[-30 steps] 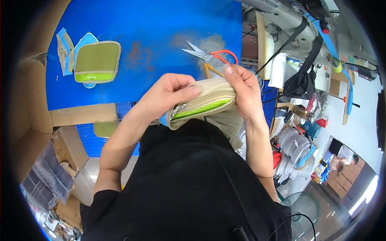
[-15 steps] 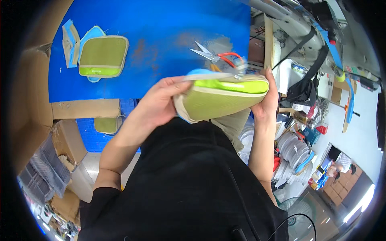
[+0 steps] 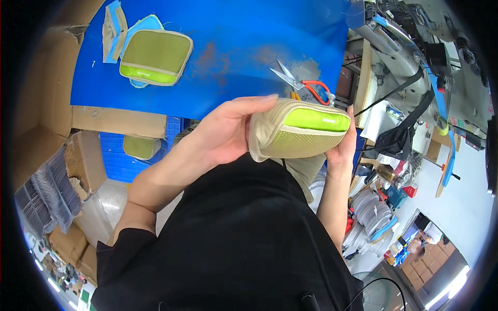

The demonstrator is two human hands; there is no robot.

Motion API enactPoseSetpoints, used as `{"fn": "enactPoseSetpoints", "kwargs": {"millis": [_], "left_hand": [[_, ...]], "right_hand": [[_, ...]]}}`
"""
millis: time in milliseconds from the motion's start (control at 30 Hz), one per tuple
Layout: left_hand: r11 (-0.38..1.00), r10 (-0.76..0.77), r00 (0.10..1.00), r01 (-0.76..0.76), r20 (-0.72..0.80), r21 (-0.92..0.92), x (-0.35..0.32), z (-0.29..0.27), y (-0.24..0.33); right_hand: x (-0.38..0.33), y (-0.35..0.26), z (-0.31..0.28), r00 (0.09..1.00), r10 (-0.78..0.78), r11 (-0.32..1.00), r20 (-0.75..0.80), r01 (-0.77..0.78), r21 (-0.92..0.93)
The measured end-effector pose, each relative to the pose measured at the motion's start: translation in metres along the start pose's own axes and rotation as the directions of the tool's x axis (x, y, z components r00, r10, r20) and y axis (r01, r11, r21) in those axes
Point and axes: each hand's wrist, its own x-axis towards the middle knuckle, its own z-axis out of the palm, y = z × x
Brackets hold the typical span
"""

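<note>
I hold a small beige and lime-green zip pouch with a mesh side, raised in front of my chest. My left hand grips its left end, fingers curled over the top. Its right end rests in my right hand, mostly hidden behind the pouch. A second pouch of the same kind lies flat on the blue table, on pale blue fabric pieces. Scissors with orange handles lie on the table just beyond the held pouch.
Cardboard boxes line the left side. A blue crate under the table edge holds another green pouch. A sewing machine with blue straps stands at right. Stacked white spools sit lower right.
The pouch has been turned and lifted nearer the camera, from lying edge-on in both hands to showing its green top and mesh side. Both hands stayed on it.
</note>
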Motion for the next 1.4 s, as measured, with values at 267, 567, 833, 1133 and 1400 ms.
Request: {"fn": "enactPoseSetpoints", "kwargs": {"millis": [267, 567, 833, 1133, 1400], "left_hand": [[0.653, 0.381, 0.923, -0.221, -0.062, 0.724, 0.004, -0.028, 0.038], [-0.18, 0.776, 0.618, 0.023, 0.128, 0.983, 0.027, -0.071, 0.072], [0.745, 0.61, 0.756, -0.446, -0.237, 0.496, 0.075, -0.058, 0.09], [-0.48, 0.854, 0.063, 0.479, 0.516, 0.735, -0.015, -0.113, 0.18], [-0.245, 0.949, -0.044, 0.513, 0.311, 0.823, -0.163, -0.154, 0.296]], "right_hand": [[-0.036, -0.012, -0.003, 0.904, -0.007, 0.945, 0.428, 0.145, -0.292], [-0.001, 0.024, 0.01, 0.808, -0.507, 0.187, 0.301, 0.444, -0.876], [-0.01, 0.032, 0.019, 0.901, -0.358, 0.568, 0.246, 0.419, -0.709], [-0.016, 0.055, -0.01, 0.949, -0.289, 0.604, 0.128, 0.285, -0.744], [-0.009, 0.06, 0.003, 0.938, -0.262, 0.542, 0.225, 0.336, -0.77]]}}
